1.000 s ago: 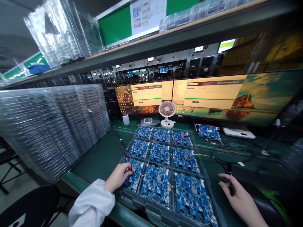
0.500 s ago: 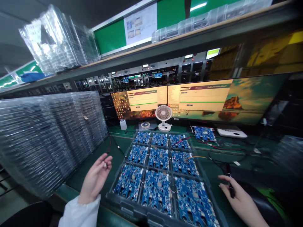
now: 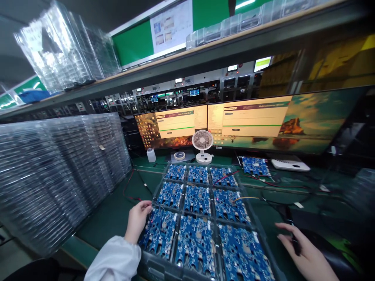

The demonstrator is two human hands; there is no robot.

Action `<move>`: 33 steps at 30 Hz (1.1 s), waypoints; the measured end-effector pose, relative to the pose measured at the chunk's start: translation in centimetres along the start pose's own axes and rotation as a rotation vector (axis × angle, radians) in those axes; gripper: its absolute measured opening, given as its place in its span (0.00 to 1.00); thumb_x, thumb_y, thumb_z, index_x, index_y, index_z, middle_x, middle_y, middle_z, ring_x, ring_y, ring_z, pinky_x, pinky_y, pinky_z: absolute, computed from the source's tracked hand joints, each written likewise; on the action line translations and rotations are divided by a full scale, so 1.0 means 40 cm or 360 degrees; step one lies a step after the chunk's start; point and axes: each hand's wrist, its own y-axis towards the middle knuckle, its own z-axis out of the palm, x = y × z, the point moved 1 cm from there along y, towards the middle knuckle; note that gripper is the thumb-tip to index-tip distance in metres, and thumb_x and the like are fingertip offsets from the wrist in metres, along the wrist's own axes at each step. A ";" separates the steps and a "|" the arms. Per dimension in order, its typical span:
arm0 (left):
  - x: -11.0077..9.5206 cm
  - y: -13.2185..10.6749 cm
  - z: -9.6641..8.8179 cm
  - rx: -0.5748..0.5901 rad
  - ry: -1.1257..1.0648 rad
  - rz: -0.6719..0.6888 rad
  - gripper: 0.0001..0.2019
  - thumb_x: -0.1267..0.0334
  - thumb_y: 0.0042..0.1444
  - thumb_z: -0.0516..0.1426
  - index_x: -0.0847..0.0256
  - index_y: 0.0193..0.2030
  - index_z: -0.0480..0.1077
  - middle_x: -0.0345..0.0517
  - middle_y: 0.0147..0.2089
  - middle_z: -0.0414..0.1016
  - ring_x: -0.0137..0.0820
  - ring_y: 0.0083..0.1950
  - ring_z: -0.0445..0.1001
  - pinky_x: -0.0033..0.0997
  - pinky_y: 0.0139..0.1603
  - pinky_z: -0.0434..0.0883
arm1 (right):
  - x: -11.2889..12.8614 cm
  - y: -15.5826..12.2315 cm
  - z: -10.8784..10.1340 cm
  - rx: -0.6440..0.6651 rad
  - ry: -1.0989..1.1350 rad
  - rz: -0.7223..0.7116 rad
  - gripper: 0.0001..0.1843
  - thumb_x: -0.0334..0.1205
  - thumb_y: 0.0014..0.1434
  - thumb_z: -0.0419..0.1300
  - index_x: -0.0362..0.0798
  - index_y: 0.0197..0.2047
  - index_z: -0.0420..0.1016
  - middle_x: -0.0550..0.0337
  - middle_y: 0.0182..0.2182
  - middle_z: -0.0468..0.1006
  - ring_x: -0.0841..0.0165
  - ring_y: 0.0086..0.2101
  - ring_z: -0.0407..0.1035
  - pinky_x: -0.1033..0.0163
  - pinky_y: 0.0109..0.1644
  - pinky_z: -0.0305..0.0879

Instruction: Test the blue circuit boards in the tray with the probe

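Observation:
My left hand [image 3: 137,219] is at the left edge of a dark tray [image 3: 164,269], beside its front-left circuit board [image 3: 160,234]. Thumb and fingers are pinched around the end of a thin red wire [image 3: 127,195]; the tip is hidden. Blue circuit boards [image 3: 195,238] lie in rows in the tray's compartments. A small red light glows on the front-left board. Right of the tray, my right hand [image 3: 309,249] has curled fingers around a slim black pen-like object [image 3: 295,242]. Its exact kind is unclear.
Tall stacks of clear plastic trays [image 3: 58,179] stand at left. Behind the tray are a white fan [image 3: 202,146], two monitors [image 3: 252,125] and a white bottle [image 3: 151,155]. Another blue board [image 3: 255,166] lies at back right among cables. A shelf [image 3: 164,64] runs overhead.
My left hand has moved right and forward to the tray's edge, its fingers closing to a pinch there. My right hand keeps nearly the same pose. The view has shifted slightly.

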 end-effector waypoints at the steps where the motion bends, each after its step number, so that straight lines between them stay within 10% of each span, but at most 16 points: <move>1: -0.004 0.003 0.002 0.0007 0.0098 0.0058 0.16 0.55 0.44 0.58 0.62 0.37 0.76 0.50 0.36 0.82 0.39 0.40 0.79 0.38 0.46 0.74 | 0.003 0.000 -0.001 0.0000 0.0002 -0.0001 0.25 0.62 0.45 0.56 0.52 0.38 0.74 0.59 0.25 0.76 0.61 0.25 0.73 0.60 0.29 0.71; 33: 0.046 0.043 0.026 0.0083 0.0475 0.0100 0.16 0.61 0.44 0.55 0.61 0.42 0.70 0.47 0.40 0.71 0.35 0.39 0.71 0.32 0.34 0.73 | -0.019 0.003 0.005 0.0053 -0.0069 -0.0184 0.23 0.59 0.51 0.54 0.52 0.40 0.74 0.55 0.32 0.81 0.60 0.31 0.77 0.59 0.35 0.75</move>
